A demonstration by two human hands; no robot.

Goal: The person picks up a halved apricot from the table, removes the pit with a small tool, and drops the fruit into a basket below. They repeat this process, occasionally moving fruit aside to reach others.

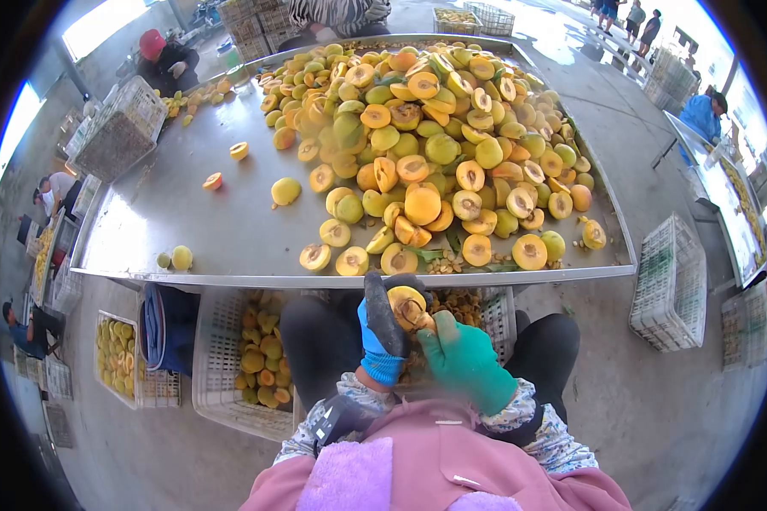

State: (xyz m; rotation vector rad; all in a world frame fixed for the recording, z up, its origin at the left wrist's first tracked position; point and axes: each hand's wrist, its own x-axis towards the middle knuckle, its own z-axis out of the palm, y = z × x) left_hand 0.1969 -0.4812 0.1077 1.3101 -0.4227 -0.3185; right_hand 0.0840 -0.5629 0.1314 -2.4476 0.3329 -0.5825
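Observation:
My left hand point(382, 330), in a blue and black glove, is closed around a halved yellow peach point(406, 301), its cut face toward me with brown at the centre. In a green glove, my right hand point(470, 362) is pinched against the lower edge of that peach. Whatever its fingers hold is hidden or too small to name. Both hands are just in front of the metal table's near edge point(358, 278), above my lap. Beyond them lies a large pile of whole and halved peaches point(422, 204).
Under the table stand a white crate of peaches point(217, 375) and another crate point(498, 324) between my legs. More crates stand left point(119, 128) and right point(669, 281). Co-workers are around: one in a red cap point(166, 64), one in striped clothing point(337, 13), one in blue point(701, 117).

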